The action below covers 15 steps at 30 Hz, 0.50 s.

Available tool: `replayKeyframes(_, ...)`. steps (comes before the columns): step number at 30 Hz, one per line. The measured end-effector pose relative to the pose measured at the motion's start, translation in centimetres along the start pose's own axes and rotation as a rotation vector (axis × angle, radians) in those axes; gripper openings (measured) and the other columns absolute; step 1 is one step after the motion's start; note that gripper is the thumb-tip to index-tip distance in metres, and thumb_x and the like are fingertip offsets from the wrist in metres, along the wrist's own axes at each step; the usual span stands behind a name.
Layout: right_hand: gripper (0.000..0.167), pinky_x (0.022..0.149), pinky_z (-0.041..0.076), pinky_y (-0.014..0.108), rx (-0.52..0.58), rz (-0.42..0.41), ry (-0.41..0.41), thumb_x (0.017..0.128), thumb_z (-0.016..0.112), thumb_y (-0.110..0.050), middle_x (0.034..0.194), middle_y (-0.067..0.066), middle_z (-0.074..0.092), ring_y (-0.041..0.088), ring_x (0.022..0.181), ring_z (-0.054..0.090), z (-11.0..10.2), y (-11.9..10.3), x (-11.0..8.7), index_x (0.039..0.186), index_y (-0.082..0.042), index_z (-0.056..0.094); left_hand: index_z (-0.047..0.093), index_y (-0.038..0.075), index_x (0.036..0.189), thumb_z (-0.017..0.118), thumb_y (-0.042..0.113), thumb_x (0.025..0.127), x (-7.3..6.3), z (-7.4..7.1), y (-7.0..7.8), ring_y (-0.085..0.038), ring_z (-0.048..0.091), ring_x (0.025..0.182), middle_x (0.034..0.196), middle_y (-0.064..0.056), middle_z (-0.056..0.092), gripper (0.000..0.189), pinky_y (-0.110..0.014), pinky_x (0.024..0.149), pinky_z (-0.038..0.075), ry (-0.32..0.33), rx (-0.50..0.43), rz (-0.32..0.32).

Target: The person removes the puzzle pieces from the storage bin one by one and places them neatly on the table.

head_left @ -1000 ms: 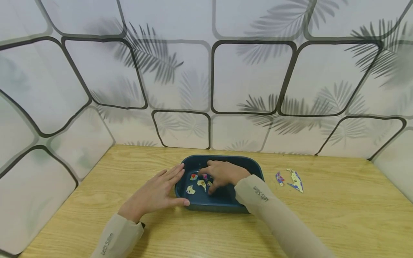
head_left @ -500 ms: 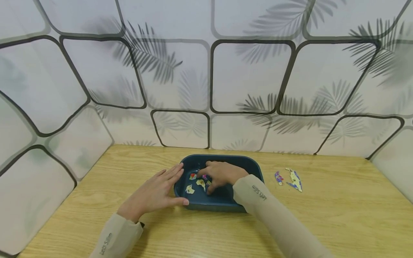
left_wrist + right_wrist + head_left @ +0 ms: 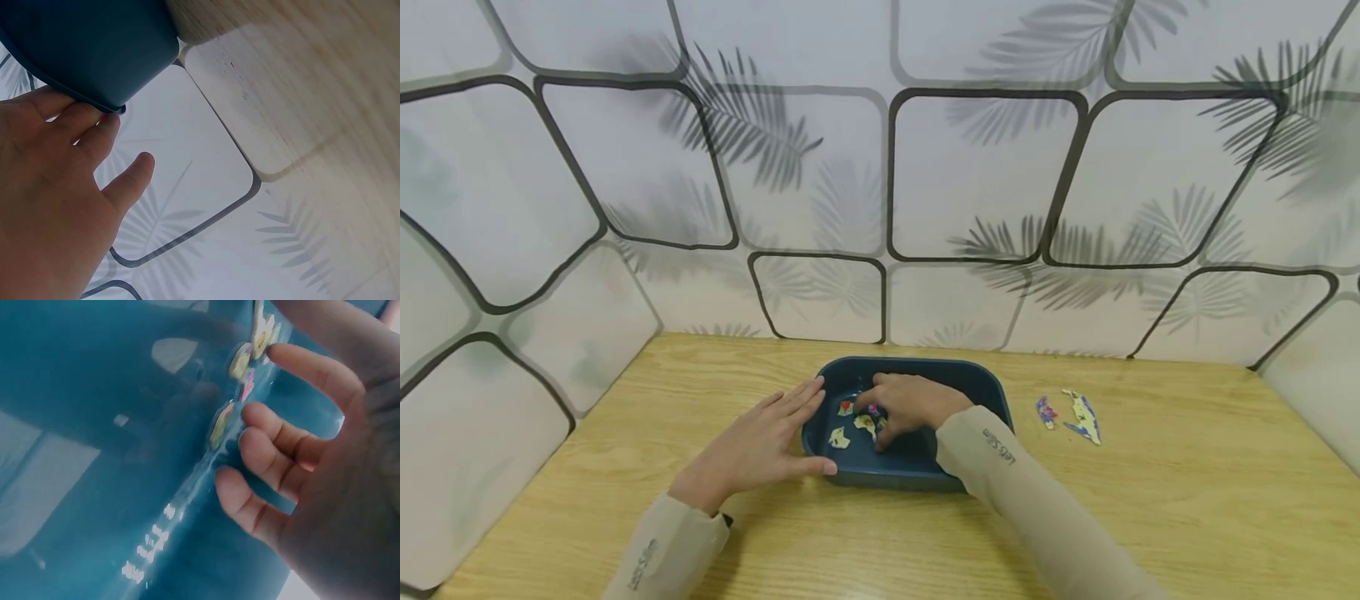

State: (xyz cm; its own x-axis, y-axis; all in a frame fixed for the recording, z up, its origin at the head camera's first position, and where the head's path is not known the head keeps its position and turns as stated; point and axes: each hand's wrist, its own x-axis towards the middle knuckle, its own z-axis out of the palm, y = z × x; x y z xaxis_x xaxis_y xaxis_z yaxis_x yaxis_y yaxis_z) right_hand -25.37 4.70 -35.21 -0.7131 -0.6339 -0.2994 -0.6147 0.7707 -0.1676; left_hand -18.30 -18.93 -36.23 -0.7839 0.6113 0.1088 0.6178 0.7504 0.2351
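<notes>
A navy plastic tray (image 3: pixel 917 363) stands on the wood-grain table (image 3: pixel 775 533), its far wall at 12 o'clock; the left hand (image 3: pixel 754 446) rests against its rim from 9 o'clock, fingers nearly straight towards 10, thumb stretched out towards 8, gripping nothing that shows; the right hand (image 3: pixel 912 402) reaches in from 4 o'clock, thumb and forefinger well apart, the other fingers loosely bent, and no piece is seen in its hold; whether its forefinger touches one I cannot tell.

Inside, flat cut-out pieces lie towards 9 o'clock: a red-and-green piece (image 3: pixel 846 408) uppermost at the left, a pale cream piece (image 3: pixel 839 438) below it at 8, and a yellowish piece (image 3: pixel 866 424) beside a pink piece (image 3: pixel 874 409), close to the right hand; outside, at 3 o'clock, a small purple-pink piece (image 3: pixel 1047 412) lies just beside a larger blue-edged cream piece (image 3: pixel 1084 417).

The likely trouble is slipping: pieces so thin, flat on a smooth floor, may skid rather than lift; the crowding could make fingertips drag a neighbour along; a sideways push might slide the tray if the left hand steadies it too lightly.
</notes>
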Motion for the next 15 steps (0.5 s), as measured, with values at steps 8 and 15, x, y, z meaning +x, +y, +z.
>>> replayKeyframes(8,0.061,0.101,0.049,0.042,0.011,-0.020,0.022,0.085,0.085,-0.033,0.131,0.003,0.054,0.021,0.116,0.058,-0.12,0.04,0.42,0.142,-0.031,0.061,0.036,-0.009,0.152,0.058,0.067,0.093,0.08,-0.14,0.03,-0.042,0.034,0.144,0.163,-0.021,0.025,0.099,-0.063,0.113,0.030,-0.012,-0.008,-0.002)
replayKeyframes(15,0.059,0.101,0.049,0.043,0.031,-0.010,0.011,0.085,0.086,-0.029,0.132,0.003,0.054,0.021,0.118,0.058,0.09,0.15,0.51,0.140,-0.030,0.063,0.037,-0.009,0.152,0.058,0.068,0.093,0.03,0.00,-0.05,-0.041,0.035,0.144,0.163,-0.021,0.026,0.099,-0.061,0.113,0.030,-0.009,0.009,-0.003)
